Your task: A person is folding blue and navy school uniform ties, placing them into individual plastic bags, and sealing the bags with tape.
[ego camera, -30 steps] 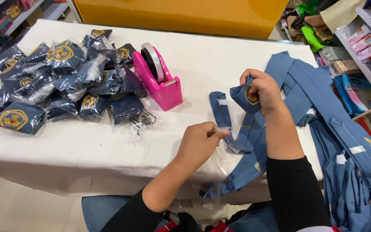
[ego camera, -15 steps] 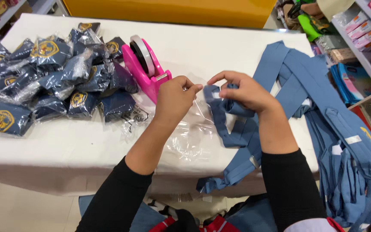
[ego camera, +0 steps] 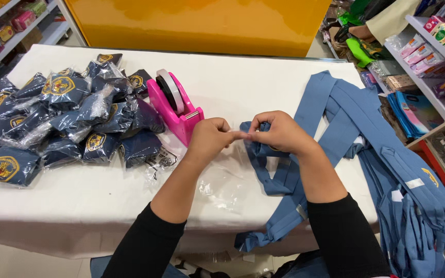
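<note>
Near edge of table point(ego camera: 52, 216): clear plastic bag point(ego camera: 222, 180) lies flat. Above it, left hand point(ego camera: 207, 139) and right hand point(ego camera: 279, 133) meet, fingertips pinching a folded blue tie point(ego camera: 279, 175). Folding step; bagging seems next. Pink tape dispenser point(ego camera: 173, 105) beyond; packed ties point(ego camera: 57, 123) far-left.

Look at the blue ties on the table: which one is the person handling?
The blue tie lying apart, nearest the pink tape dispenser. Both the left hand and right hand hold its upper end; the others lie heaped at the table's right edge.
</note>
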